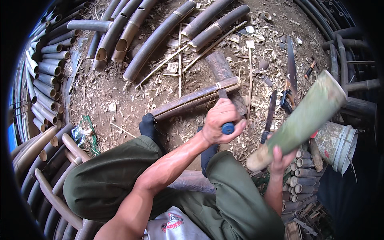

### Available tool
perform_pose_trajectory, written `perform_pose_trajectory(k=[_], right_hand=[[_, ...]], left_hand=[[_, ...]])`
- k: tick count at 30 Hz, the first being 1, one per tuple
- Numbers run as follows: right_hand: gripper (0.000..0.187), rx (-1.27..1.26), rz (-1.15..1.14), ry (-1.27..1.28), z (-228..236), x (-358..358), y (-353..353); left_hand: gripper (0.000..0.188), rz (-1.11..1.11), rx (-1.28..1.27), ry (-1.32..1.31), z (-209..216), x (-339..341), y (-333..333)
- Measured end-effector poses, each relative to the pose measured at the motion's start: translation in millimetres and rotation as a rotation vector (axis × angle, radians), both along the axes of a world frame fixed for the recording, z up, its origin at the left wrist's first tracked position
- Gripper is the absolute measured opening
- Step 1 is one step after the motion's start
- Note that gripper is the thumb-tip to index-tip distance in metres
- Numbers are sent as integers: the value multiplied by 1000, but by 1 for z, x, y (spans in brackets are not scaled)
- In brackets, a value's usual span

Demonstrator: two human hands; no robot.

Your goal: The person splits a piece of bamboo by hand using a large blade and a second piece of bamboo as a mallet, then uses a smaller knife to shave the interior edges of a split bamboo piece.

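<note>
Chiselling appears partway done: the bamboo (180,102), centre, shows a lengthwise gap, the left grip (222,120) wraps a chisel (228,128) at its right end, the right grip (278,160) clasps a mallet (300,120), and remaining cuts are unclear.

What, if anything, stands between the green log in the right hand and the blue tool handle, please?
Nothing visible does: the space between the green log and the blue tool handle looks open. The left hand wraps the handle, its thumb beside the bare end.
</note>
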State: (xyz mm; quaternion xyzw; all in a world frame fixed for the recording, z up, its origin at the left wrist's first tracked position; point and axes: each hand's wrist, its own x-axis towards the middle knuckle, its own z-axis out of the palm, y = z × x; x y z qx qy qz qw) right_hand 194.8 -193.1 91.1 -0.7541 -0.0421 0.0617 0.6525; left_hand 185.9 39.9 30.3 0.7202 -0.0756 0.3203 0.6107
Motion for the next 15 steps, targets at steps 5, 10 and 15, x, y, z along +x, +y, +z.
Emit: perform_pose_trajectory(k=[5, 10, 15], right_hand=[[76, -507, 454, 71, -54, 18, 49], [72, -196, 242, 38, -62, 42, 31], [56, -243, 125, -229, -89, 32, 36]], left_hand=[[16, -9, -16, -65, -5, -1, 6], [15, -36, -15, 18, 0, -11, 10], [14, -12, 0, 13, -4, -7, 5]])
